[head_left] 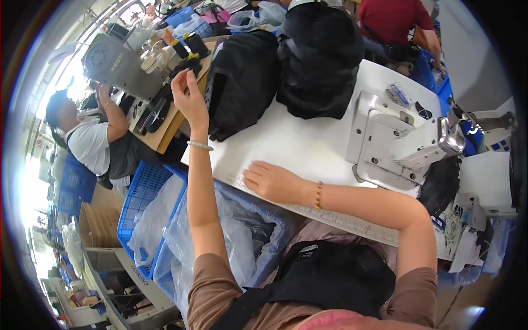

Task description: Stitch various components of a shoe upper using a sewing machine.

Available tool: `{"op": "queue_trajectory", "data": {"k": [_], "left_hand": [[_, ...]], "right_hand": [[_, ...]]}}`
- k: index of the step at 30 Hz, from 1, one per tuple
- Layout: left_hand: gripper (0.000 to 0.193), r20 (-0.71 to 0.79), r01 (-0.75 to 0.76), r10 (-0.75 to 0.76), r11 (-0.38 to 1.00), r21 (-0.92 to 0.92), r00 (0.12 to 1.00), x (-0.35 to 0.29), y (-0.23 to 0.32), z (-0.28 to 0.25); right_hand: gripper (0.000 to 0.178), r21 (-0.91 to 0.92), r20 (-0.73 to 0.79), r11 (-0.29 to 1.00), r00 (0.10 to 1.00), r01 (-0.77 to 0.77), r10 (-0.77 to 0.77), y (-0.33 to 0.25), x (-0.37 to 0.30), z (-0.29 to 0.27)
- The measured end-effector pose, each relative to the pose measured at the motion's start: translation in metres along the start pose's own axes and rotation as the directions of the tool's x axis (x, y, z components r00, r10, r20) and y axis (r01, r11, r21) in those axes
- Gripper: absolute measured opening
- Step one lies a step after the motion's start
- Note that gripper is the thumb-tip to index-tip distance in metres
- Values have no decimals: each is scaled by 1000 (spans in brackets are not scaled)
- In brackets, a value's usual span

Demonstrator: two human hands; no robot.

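Note:
My left hand (pixel 190 102) is raised above the left end of the white table (pixel 250 144), beside a black fabric piece (pixel 242 82). Its fingers are bent toward the thumb; whatever they pinch, if anything, is too small to make out. Low over the table's near edge, my right hand (pixel 272 182) has its fingers stretched to the left, palm down, with blurred tips. No object shows in it. Beneath it a ruler strip (pixel 324 216) runs along the edge. A second bulky black fabric pile (pixel 319 60) lies at the far side of the table.
On the right stands a white sewing machine (pixel 396 143), with black material (pixel 443 187) beside it. A blue plastic crate (pixel 144 203) and a plastic-lined bin (pixel 220 231) stand below the table's left end. A co-worker (pixel 93 137) sits left at another machine (pixel 118 60); another person (pixel 393 22) is at the back right.

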State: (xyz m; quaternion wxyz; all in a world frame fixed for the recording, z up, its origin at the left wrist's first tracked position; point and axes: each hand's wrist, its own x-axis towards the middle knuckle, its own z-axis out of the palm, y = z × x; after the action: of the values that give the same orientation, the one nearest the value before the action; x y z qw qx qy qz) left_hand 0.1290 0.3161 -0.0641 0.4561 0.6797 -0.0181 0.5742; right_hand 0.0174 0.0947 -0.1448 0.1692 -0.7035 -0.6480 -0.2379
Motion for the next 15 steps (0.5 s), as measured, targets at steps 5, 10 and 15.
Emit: {"op": "queue_trajectory", "data": {"k": [5, 10, 15], "left_hand": [[22, 393, -678, 646, 732, -73, 655, 2, 146, 67], [39, 510, -787, 691, 615, -44, 512, -13, 154, 98], [46, 514, -686, 588, 727, 1, 625, -11, 157, 104]], "right_hand": [[35, 52, 185, 990, 975, -132, 120, -6, -56, -59], [42, 78, 156, 926, 922, -368, 354, -26, -97, -125], [46, 124, 159, 803, 810, -583, 564, -39, -144, -154]]}}
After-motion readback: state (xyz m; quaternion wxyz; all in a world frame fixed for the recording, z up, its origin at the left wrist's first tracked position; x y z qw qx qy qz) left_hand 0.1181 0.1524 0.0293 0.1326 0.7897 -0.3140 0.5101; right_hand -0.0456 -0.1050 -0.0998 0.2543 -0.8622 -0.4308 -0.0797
